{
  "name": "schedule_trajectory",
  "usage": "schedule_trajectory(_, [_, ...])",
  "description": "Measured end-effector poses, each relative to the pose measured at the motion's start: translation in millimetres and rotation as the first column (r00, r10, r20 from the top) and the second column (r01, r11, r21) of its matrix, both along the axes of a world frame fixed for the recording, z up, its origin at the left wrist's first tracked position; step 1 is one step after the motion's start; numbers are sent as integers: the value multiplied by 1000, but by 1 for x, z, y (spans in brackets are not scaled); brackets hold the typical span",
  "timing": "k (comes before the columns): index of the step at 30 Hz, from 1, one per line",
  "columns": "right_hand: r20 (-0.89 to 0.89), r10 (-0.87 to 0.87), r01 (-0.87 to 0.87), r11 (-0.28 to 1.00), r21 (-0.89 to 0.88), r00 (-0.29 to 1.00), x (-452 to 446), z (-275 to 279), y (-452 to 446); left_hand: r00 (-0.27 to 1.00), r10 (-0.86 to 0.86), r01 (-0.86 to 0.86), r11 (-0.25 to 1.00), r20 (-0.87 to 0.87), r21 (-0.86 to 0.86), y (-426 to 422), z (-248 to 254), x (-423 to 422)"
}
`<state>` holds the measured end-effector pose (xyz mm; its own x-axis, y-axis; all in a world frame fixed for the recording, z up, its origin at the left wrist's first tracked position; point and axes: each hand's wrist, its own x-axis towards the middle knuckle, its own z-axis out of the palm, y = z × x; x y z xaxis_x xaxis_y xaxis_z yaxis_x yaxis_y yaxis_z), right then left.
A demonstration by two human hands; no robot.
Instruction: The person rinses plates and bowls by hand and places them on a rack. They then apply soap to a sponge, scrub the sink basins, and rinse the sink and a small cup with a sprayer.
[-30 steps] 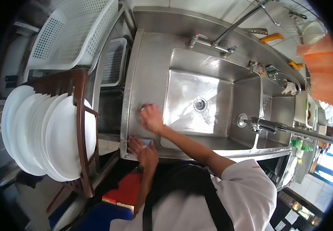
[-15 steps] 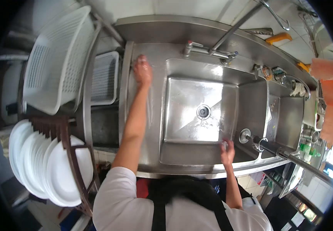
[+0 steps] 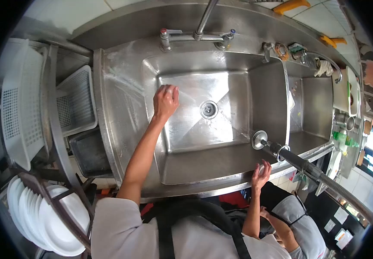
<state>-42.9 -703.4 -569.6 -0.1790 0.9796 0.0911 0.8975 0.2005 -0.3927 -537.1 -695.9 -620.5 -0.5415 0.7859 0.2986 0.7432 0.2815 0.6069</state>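
Observation:
Over the left side of the steel sink basin [image 3: 186, 166], my left hand [image 3: 166, 102] is closed, its fingers curled together. What is under the fingers, if anything, is hidden. At the front rim, my right hand [image 3: 260, 174] is open, with its fingers apart and pointing up toward the basin. Near it, a spray head [image 3: 259, 140] on a hose hangs over the basin's right side. The round drain [image 3: 208, 110] lies in the wet basin floor. Wet streaks mark the drainboard [image 3: 124, 93] left of the basin.
A tap [image 3: 195, 37] stands behind the basin, and a smaller sink [image 3: 318, 108] adjoins at right. White baskets [image 3: 76, 103] and a rack of white plates [image 3: 61, 224] are at left. Another person's arm [image 3: 281, 228] shows at lower right.
My left hand has moved from the drainboard over the basin. My right hand has shifted to the front rim. The view has swung left, and another person's arm has appeared beside me.

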Motion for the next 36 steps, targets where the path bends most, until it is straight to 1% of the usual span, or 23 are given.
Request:
schedule_trajectory(2, [8,-42,41,999,11,999,1,0,-3,997,13,-12,1000,72,-7,25,-56,6])
schedule_trajectory(4, [33,-91,89,995,39,995,0,-6,2,975,158,-168,984,-157,-54,47,-119,8])
schedule_trajectory(5, [17,-82,82,997,13,997,-1,-6,3,978,161,-168,984,-135,-50,51,-149,14])
schedule_trajectory(7, [58,-165,167,985,-31,985,0,-8,-1,945,290,-326,780,-153,-534,58,-213,23])
schedule_trajectory(9, [44,-202,204,977,-55,978,-7,-8,0,792,521,-575,458,-319,-678,72,-317,30])
schedule_trajectory(11, [53,-141,140,990,25,989,1,-17,-2,783,500,-596,435,-369,-675,99,-333,60])
schedule_trajectory(12, [-9,-180,180,982,59,984,11,-24,-10,632,-35,-667,485,-774,-566,111,-351,82])
schedule_trajectory(13, [-88,-229,237,967,95,970,13,-36,-16,787,-54,-362,767,-615,-530,129,-355,104])
schedule_trajectory(14, [-124,-204,209,978,28,971,6,-35,-13,923,-220,83,915,-316,-395,148,-358,125])
schedule_trajectory(15, [-149,-178,173,984,-44,973,5,-26,-11,880,-469,441,864,-70,-242,166,-361,147])
schedule_trajectory(16, [-179,-230,230,973,-21,957,16,-33,-18,763,-645,622,752,-45,-218,172,-352,151])
schedule_trajectory(19, [-183,-305,297,952,-67,935,8,-31,-19,688,-702,659,711,-185,-244,156,-356,100])
schedule_trajectory(21, [-151,-351,336,935,-118,924,11,-28,-22,828,-438,511,847,349,-147,147,-385,42])
schedule_trajectory(22, [-119,-326,313,943,-113,938,18,-31,-22,866,-500,470,831,-29,-297,141,-385,20])
schedule_trajectory(23, [-87,-296,287,953,-101,951,22,-34,-18,748,-530,374,834,-399,-406,144,-377,8])
schedule_trajectory(24, [-93,-271,249,948,-196,958,3,-21,-15,747,-536,385,832,-395,-400,155,-366,12])
schedule_trajectory(26, [-70,-249,224,941,-252,966,15,-22,-24,853,-427,302,873,-300,-382,183,-345,42])
schedule_trajectory(28, [-82,-328,296,917,-269,941,30,-31,-23,956,-232,290,844,182,-452,236,-352,86])
schedule_trajectory(29, [-88,-366,331,902,-277,926,36,-35,-23,903,-387,427,763,186,-486,259,-367,111])
schedule_trajectory(30, [-9,-307,295,921,-254,952,29,-31,-20,940,-311,339,901,143,-269,279,-445,170])
schedule_trajectory(31, [13,-307,301,922,-245,952,29,-29,-19,899,-306,398,869,312,-294,273,-427,215])
schedule_trajectory(34, [57,-331,334,905,-265,942,33,-30,-24,677,-635,525,771,-373,-360,209,-366,331])
schedule_trajectory(36, [121,-267,288,933,-214,956,34,-33,-19,621,-729,660,685,-289,-308,124,-389,397])
